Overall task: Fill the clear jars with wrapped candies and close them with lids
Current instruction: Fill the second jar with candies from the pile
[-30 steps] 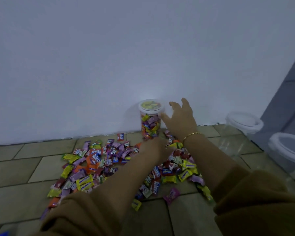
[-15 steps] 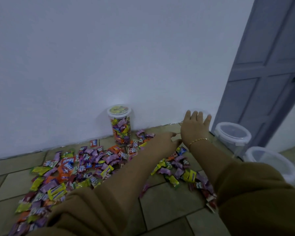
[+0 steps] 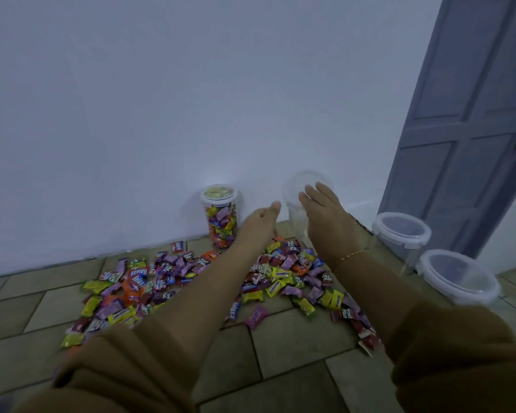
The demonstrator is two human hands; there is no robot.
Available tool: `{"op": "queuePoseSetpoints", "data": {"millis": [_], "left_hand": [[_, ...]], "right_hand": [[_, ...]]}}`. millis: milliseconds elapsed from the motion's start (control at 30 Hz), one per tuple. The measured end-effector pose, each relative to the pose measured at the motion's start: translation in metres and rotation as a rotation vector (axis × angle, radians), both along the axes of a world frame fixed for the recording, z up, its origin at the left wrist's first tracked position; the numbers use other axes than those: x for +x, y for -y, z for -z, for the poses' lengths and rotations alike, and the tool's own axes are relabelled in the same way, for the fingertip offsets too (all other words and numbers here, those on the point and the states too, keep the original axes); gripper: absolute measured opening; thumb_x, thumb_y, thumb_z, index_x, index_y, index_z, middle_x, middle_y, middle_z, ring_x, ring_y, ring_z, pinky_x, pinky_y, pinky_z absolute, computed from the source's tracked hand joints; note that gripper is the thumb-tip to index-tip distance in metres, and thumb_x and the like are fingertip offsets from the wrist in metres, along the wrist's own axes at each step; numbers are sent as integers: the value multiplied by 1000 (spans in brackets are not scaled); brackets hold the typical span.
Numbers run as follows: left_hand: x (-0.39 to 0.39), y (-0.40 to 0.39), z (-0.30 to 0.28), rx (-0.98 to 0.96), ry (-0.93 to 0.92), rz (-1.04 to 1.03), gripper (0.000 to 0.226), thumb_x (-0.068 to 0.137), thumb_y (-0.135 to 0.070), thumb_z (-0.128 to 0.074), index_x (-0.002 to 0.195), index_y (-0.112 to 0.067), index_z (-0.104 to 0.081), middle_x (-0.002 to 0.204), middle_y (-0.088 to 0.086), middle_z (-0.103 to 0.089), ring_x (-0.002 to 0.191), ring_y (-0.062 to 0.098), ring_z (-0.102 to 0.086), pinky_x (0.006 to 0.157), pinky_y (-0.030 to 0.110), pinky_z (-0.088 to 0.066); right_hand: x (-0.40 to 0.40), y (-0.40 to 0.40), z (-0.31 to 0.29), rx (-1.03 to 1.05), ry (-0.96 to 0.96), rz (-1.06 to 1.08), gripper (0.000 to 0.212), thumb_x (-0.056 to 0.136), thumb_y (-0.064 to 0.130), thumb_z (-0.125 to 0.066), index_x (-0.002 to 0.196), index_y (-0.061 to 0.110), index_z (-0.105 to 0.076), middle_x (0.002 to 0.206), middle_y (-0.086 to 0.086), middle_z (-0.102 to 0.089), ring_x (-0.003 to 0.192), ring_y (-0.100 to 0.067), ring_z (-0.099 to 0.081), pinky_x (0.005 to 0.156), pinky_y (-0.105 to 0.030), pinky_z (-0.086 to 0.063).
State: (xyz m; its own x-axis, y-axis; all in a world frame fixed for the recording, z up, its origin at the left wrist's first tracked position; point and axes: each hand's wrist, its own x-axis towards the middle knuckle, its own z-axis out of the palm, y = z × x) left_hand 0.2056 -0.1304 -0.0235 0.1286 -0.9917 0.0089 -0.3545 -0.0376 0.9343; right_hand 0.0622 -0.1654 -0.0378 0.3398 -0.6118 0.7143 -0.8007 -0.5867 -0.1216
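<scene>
Grip on an empty clear jar (image 3: 299,222) with the right hand (image 3: 325,217): fingers wrapped over its lidded rim and far side, jar apparently just above the floor (image 3: 292,347) and close to the wall (image 3: 161,99). Probably holds it by the top because the lid has to come off before any filling can start.

Reaches in with the left hand (image 3: 259,223) just beside the jar, not touching, thumb pointing toward it, fingers tucked under; cannot tell whether anything sits inside them. Looks set to steady the body or take the lid, so both hands close together on one jar.

Shows a filled jar (image 3: 220,217) just left of the left hand, lid on, upright against the wall: one jar judged done and parked out of the way.

Spreads wrapped candies (image 3: 280,274) loose on the floor beneath and between both forearms, well within reach for scooping.

Leaves two more lidded jars (image 3: 401,232) to the right of the right hand, near the door (image 3: 471,129), both empty and upright, waiting their turn.

Calls next for setting the held jar down among the candies, opening it, then filling. Risks a slip on smooth plastic gripped from one side.
</scene>
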Motion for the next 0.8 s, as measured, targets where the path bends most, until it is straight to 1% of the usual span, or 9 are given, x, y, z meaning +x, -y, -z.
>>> {"op": "queuePoseSetpoints", "data": {"millis": [100,167,233,300,367,433,600,700,800], "left_hand": [[17,-17,-13,-57,-62,-32,46,86,-71,-34,95,-32,-55,108,-2,-61,103,22,-61,99,47,-45],[32,-36,-18,-55,-99,-19,49,85,-73,-35,101,-33,-58,115,-6,-61,108,17,-58,101,40,-41],[50,-55,-16,10,-174,7,66,77,-79,-41,112,-28,-63,118,-5,-64,111,17,-59,104,40,-40],[67,-78,-7,58,-209,13,65,76,-78,-44,106,-25,-68,105,-2,-71,100,16,-64,98,38,-45],[76,-96,4,81,-204,9,48,88,-63,-40,96,-25,-69,86,-8,-72,81,10,-64,80,30,-48],[83,-112,12,103,-203,-20,44,89,-60,-42,93,-26,-69,84,-7,-72,75,9,-63,75,29,-47],[96,-146,27,123,-70,-115,59,77,-71,-53,100,-20,-71,103,4,-70,87,17,-64,91,35,-49],[99,-162,32,67,45,-186,42,88,-53,-55,88,-13,-70,88,14,-68,75,22,-59,74,34,-46],[102,-175,33,49,77,-246,52,85,-54,-58,82,-3,-65,78,16,-66,69,27,-58,71,35,-48]], "right_hand": [[15,-27,-10,-23,70,-84,52,56,-25,-68,105,-9,-66,109,-26,-66,107,-46,-60,83,-52,-49],[24,-49,-9,-13,94,-169,52,54,-23,-71,103,-7,-68,107,-25,-67,104,-45,-62,88,-50,-43],[32,-72,-4,96,122,-226,51,56,-19,-73,104,-3,-69,109,-22,-68,105,-41,-63,93,-36,-39],[38,-95,4,194,125,-293,45,58,-14,-73,102,-1,-71,107,-20,-69,102,-37,-65,95,-18,-33],[44,-116,12,192,69,-346,39,56,-7,-69,95,-2,-73,99,-19,-71,93,-36,-68,90,-23,-39],[50,-133,14,164,-1,-387,40,53,-3,-67,92,-2,-73,96,-18,-72,89,-36,-69,86,-42,-40],[58,-159,15,230,0,-474,36,60,-3,-65,95,-1,-73,101,-17,-71,95,-31,-68,96,-17,-33],[59,-163,24,309,24,-568,37,70,-3,-64,106,1,-70,115,-13,-67,113,-19,-58,102,-31,-39],[55,-172,17,625,148,-624,41,83,22,-56,121,12,-62,133,4,-53,125,-2,-42,108,-16,-31]]}}
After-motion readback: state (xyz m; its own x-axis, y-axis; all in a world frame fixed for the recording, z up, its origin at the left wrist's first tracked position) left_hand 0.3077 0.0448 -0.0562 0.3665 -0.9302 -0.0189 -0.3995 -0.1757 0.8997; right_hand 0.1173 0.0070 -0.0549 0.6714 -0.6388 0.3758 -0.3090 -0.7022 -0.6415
